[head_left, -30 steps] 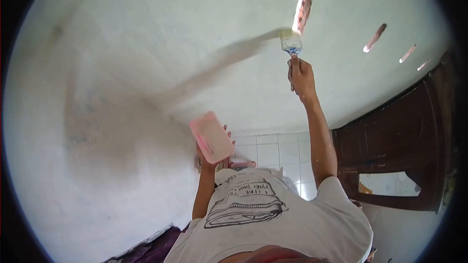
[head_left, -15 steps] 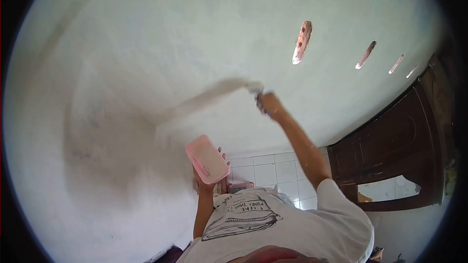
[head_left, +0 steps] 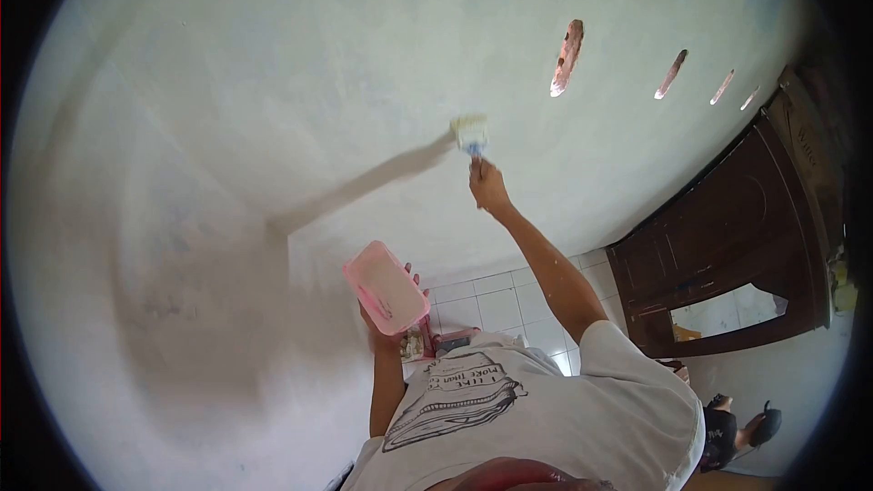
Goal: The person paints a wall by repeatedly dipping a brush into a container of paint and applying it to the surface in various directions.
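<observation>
My right hand [head_left: 488, 185] is closed round the handle of a flat paintbrush [head_left: 471, 134], its pale bristles up against the whitish wall [head_left: 346, 64]. Lower and to the left, my left hand [head_left: 385, 342] grips a pink plastic container [head_left: 391, 289] from beneath, its fingers showing past the right side. Pale, paint-like liquid fills much of the container, which is tilted in this view. The brush and my arm cast a dark shadow on the wall toward the corner at the left.
Several slots [head_left: 567, 58] with bare brick edges pierce the wall at upper right. A dark brown wardrobe [head_left: 718, 245] with a mirror panel stands at the right. White tiles [head_left: 496, 307] cover the floor. Another person [head_left: 723, 436] in dark clothing is at lower right.
My right hand has moved up and slightly left with the paintbrush, whose bristles now show broadside. The container has shifted slightly up, and the other person has come into view.
</observation>
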{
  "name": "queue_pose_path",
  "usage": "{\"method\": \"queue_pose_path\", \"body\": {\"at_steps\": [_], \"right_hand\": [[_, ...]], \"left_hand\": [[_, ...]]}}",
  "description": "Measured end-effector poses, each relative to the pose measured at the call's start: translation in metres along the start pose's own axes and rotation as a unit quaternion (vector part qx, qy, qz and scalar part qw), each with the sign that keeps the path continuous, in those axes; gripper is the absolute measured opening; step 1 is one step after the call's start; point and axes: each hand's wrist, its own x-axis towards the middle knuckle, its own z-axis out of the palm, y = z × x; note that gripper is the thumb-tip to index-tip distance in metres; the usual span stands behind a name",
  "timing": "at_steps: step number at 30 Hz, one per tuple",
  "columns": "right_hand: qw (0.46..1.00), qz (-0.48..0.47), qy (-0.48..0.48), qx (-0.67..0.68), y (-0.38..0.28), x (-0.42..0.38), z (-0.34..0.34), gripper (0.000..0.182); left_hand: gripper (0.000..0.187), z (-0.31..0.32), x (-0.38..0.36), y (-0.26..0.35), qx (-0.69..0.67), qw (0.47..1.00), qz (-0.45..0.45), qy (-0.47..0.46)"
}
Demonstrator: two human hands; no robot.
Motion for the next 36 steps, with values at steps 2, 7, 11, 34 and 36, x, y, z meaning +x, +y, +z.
{"method": "queue_pose_path", "body": {"at_steps": [2, 7, 11, 34, 36], "right_hand": [[0.982, 0.162, -0.096, 0.032, 0.003, -0.020, -0.008, 0.038], [0.912, 0.108, -0.254, 0.303, -0.015, 0.044, -0.073, 0.020], [0.936, -0.092, -0.114, 0.320, -0.184, 0.072, -0.160, 0.030], [0.945, 0.017, -0.296, 0.138, -0.119, -0.158, -0.041, 0.045], [0.950, 0.026, -0.287, 0.123, -0.116, -0.155, -0.049, 0.043]], "left_hand": [[0.084, -0.011, -0.004, 0.005, -0.005, 1.000, 0.003, -0.005], [0.083, -0.045, 0.008, 0.005, -0.050, 0.999, -0.001, -0.002], [0.084, -0.046, 0.005, 0.003, -0.032, 0.999, -0.002, -0.010], [0.068, 0.004, -0.006, 0.027, -0.376, 0.911, 0.028, -0.169], [0.066, 0.003, -0.002, 0.019, -0.307, 0.926, 0.051, -0.214]]}}
